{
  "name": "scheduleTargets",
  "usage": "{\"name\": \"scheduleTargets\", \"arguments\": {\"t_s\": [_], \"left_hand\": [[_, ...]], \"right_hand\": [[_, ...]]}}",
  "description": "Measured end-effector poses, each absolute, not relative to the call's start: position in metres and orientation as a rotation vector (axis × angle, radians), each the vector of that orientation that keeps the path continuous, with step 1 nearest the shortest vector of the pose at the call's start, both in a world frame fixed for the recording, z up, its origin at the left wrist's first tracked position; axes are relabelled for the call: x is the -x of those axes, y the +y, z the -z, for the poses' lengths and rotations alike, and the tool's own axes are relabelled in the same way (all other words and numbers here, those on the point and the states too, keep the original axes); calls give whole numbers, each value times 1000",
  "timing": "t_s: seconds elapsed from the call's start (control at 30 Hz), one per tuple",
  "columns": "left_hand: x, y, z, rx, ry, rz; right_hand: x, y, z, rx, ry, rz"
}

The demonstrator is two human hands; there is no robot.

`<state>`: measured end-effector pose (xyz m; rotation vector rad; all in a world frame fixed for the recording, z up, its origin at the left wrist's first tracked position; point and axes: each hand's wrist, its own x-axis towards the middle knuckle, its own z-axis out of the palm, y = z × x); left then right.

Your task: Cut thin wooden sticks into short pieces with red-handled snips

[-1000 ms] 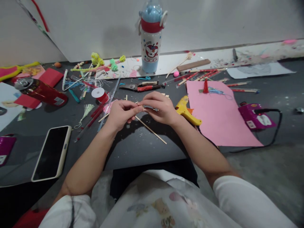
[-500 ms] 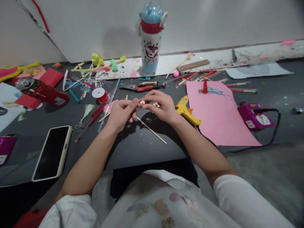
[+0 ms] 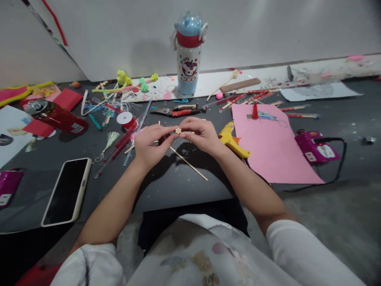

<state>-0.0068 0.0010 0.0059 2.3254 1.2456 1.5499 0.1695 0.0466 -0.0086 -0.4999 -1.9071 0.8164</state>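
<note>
Between the fingertips of both hands is a small pale flower-shaped piece (image 3: pixel 178 130), facing up toward me. My left hand (image 3: pixel 150 146) pinches its left side with thumb and forefinger. From the other side, my right hand (image 3: pixel 201 135) grips it the same way, its remaining fingers curled behind. Below the hands a thin wooden stick (image 3: pixel 190 165) lies slanted on the dark table. Beyond them rest red-handled pliers (image 3: pixel 178 111). A yellow glue gun (image 3: pixel 230 141) lies just right of my right hand.
A character bottle (image 3: pixel 188 59) stands at the back. Pink paper (image 3: pixel 268 147) and a purple box (image 3: pixel 315 147) with a cable lie right. On the left are a phone (image 3: pixel 67 192), a red can (image 3: pixel 58 115), a ribbon spool (image 3: pixel 126 120) and scattered craft bits.
The fingertips have turned the pale piece so its flower-like face shows. My left fingers have straightened somewhat. A second pale bit seen earlier by my right fingers is now mostly hidden.
</note>
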Motion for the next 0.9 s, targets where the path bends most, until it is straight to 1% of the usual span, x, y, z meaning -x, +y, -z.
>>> {"name": "scheduleTargets", "arguments": {"t_s": [0.1, 0.23, 0.37, 0.73, 0.9], "left_hand": [[7, 1, -7, -2343, 1272, -1564], [7, 0, -8, -2338, 1296, -1589], [7, 2, -6, -2317, 1288, -1572], [5, 2, 3, -2205, 1210, -1710], [4, 4, 7, -2089, 1178, -1711]], "right_hand": [[-171, 46, 7, 498, -1904, -857], [-172, 43, 3, 574, -1786, -813], [-171, 42, 2, 536, -1742, -871], [-167, 43, 9, 595, -1683, -863], [-162, 43, 14, 587, -1633, -882]]}}
